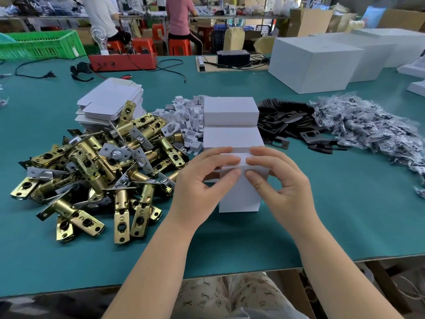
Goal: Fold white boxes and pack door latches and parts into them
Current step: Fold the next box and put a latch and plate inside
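Observation:
A small white box (pixel 239 194) stands upright on the green table (pixel 322 226) in front of me. My left hand (pixel 202 180) and my right hand (pixel 278 180) both pinch its top flap between thumb and fingers, fingertips nearly meeting at the middle. Two closed white boxes (pixel 231 111) lie in a row just behind it. A heap of brass door latches (pixel 96 169) lies to the left. Flat unfolded box blanks (pixel 108 102) are stacked behind the latches. White card inserts (pixel 188 118) are piled between the blanks and the boxes.
Black strike plates (pixel 287 123) and clear bags of small parts (pixel 368 125) lie to the right. Large white cartons (pixel 315 63) stand at the back right. A red tool box (pixel 122 61), cables and a green crate (pixel 41 44) sit at the back. Two people sit beyond the table.

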Demonstrator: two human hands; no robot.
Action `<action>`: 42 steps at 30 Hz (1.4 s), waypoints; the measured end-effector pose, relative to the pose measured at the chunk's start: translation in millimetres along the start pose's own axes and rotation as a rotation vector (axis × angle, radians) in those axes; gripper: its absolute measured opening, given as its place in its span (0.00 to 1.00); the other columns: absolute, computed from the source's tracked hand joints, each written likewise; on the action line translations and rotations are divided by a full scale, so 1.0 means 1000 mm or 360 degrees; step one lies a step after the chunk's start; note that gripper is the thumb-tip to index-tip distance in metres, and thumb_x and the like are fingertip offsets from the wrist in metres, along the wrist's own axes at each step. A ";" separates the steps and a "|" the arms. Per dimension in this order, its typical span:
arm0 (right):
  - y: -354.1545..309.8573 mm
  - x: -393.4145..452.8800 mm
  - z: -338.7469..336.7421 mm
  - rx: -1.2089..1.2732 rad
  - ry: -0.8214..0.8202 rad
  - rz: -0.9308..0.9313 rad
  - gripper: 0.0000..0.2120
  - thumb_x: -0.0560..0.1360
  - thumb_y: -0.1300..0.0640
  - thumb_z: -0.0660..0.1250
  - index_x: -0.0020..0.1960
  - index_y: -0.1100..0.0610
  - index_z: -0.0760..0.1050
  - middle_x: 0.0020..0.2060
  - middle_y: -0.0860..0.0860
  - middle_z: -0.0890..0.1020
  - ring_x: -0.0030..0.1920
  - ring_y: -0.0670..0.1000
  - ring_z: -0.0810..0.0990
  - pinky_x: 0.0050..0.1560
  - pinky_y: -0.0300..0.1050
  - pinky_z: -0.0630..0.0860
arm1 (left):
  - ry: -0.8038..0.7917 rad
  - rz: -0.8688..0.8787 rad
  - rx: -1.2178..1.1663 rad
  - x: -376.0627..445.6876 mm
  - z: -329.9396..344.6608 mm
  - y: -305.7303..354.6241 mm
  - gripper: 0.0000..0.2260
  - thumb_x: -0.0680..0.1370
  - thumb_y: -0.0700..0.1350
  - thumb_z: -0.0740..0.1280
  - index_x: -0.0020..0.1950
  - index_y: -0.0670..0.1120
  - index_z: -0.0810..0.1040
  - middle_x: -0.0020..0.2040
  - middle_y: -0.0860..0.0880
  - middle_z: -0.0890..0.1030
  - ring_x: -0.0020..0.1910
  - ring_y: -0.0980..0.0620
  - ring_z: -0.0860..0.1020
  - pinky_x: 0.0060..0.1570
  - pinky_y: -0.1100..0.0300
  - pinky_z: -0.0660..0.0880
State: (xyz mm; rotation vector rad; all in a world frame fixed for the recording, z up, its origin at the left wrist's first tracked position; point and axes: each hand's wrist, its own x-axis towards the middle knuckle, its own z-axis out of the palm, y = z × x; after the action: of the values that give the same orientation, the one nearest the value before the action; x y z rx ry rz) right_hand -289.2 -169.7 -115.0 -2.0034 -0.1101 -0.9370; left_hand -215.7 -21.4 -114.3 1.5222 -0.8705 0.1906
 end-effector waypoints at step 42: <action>0.026 0.033 0.016 0.0208 0.0136 0.0546 0.23 0.82 0.55 0.58 0.76 0.53 0.58 0.72 0.46 0.68 0.65 0.35 0.67 0.60 0.22 0.63 | 0.0114 -0.0565 -0.0083 0.016 0.010 -0.014 0.30 0.79 0.52 0.54 0.80 0.50 0.52 0.78 0.58 0.60 0.75 0.64 0.57 0.77 0.53 0.55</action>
State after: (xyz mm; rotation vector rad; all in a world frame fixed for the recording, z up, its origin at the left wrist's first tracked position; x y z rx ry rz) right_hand -246.0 -181.5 -116.2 -1.7865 0.2093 -0.7709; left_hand -199.3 -38.4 -117.5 1.5840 -0.5331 -0.0369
